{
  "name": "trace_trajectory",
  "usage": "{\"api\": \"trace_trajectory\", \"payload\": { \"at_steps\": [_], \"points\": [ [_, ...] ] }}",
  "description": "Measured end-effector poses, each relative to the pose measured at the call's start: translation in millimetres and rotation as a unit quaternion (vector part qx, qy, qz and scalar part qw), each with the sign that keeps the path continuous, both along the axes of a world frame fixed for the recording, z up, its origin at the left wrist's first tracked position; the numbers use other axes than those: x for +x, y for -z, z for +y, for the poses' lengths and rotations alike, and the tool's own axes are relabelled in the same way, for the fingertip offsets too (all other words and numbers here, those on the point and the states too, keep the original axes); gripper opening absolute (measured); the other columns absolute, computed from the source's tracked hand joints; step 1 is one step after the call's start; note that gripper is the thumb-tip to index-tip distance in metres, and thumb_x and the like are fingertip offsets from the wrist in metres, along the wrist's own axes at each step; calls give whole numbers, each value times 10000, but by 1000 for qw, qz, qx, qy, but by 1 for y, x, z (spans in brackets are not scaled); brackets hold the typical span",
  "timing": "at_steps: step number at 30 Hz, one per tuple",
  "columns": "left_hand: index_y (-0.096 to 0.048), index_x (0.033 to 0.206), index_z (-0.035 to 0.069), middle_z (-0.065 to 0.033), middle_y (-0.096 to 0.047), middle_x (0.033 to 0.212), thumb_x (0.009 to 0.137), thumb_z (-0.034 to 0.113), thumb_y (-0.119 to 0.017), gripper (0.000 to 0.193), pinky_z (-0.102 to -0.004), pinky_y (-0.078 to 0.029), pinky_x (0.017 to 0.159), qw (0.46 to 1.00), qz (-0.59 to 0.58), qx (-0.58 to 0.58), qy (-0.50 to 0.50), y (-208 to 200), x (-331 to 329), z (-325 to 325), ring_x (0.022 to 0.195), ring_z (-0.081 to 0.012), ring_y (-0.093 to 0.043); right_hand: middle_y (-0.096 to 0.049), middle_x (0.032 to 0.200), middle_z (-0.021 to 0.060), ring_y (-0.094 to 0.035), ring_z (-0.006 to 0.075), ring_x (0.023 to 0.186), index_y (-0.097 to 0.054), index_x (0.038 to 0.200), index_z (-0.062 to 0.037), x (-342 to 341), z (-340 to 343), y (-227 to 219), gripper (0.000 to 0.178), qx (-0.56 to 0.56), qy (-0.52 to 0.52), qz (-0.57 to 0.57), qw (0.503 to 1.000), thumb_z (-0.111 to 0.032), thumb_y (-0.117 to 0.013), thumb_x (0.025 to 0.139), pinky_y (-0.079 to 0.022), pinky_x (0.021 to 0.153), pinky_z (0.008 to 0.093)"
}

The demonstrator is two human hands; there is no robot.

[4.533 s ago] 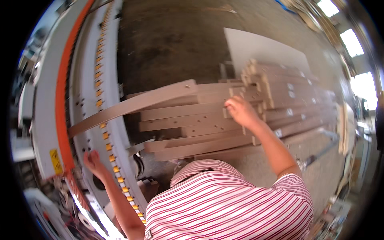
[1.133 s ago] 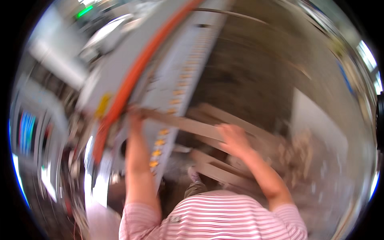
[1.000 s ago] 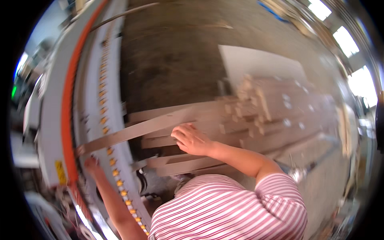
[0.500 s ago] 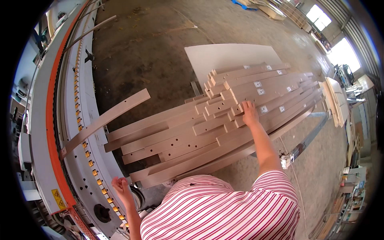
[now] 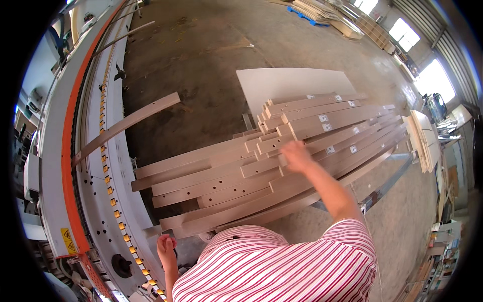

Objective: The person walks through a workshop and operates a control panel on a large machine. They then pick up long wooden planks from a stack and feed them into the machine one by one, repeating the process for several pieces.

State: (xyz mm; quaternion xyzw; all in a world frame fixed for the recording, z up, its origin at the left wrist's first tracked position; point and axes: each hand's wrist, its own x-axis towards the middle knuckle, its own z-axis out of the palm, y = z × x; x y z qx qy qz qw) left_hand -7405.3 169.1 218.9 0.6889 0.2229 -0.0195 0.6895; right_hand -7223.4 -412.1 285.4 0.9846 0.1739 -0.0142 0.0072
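Brown flat wooden boards [image 5: 226, 173], some with drilled holes, lie stacked lengthwise in front of me with uneven ends. My right hand [image 5: 298, 157] reaches onto the middle of the stack and is blurred by motion. Its fingers curl over the end of one board, which it partly hides. Low at the left, beside the machine's edge, my left hand [image 5: 167, 249] hangs with its fingers curled in, and nothing shows in it. A single board [image 5: 128, 126] lies across the machine bed [image 5: 113, 166], its far end sticking out over the floor.
The long machine with an orange strip [image 5: 69, 166] and a row of yellow rollers runs along my left. A pale panel [image 5: 297, 83] lies beyond the stack. Upright panels [image 5: 421, 141] stand at the right, near a metal bar [image 5: 390, 181]. Farther back, sheets sit on a blue pallet [image 5: 308, 16].
My right hand has moved left along the stack and now blurs. The left hand has lowered slightly, its fingers more curled. The whole view has shifted a little.
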Motion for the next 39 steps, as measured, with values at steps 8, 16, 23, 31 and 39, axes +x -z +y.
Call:
{"api": "trace_trajectory", "payload": {
  "at_steps": [8, 16, 23, 31, 39],
  "points": [
    [-562, 1166, -9, -94, -646, 1047, 990, 173, -588, 255, -394, -533, 928, 951, 16, -308, 32, -46, 43, -92, 966, -205, -647, -500, 1147, 159, -605, 343, 955, -483, 1210, -67, -33, 280, -6, 554, 274, -310, 147, 898, -177, -710, 717, -528, 763, 477],
    [-619, 1032, 75, -15, -657, 956, 872, 315, -755, 318, -298, -526, 727, 926, -34, -150, -345, -71, 3, 60, 835, -130, -632, -640, 1196, 160, -625, 354, 1076, -548, 1276, -79, -9, 212, -6, 635, 169, -211, 202, 941, -376, -748, 751, -525, 869, 466],
    [-647, 1047, 29, -64, -686, 933, 946, 280, -665, 271, -351, -548, 760, 805, -154, -149, -553, 4, -73, 253, 871, -201, -668, -674, 931, 177, -670, 376, 825, -549, 975, -54, -31, 268, 3, 495, 134, -316, 172, 923, -385, -787, 695, -543, 698, 468],
    [-482, 1182, 21, -156, -664, 1035, 1048, 344, -449, 351, -461, -573, 805, 804, -180, -213, -525, 3, -8, 234, 903, -295, -673, -678, 974, 220, -688, 388, 809, -519, 1214, -17, -67, 370, -14, 636, 204, -354, 186, 893, -353, -781, 742, -564, 670, 463],
    [-404, 1190, 58, -143, -597, 937, 1048, 398, -412, 368, -476, -585, 706, 774, -194, -223, -559, -17, -4, 240, 783, -272, -638, -670, 947, 219, -688, 396, 791, -499, 1266, -33, -69, 401, -16, 685, 189, -368, 188, 891, -361, -790, 740, -561, 654, 479]
  ]
}}
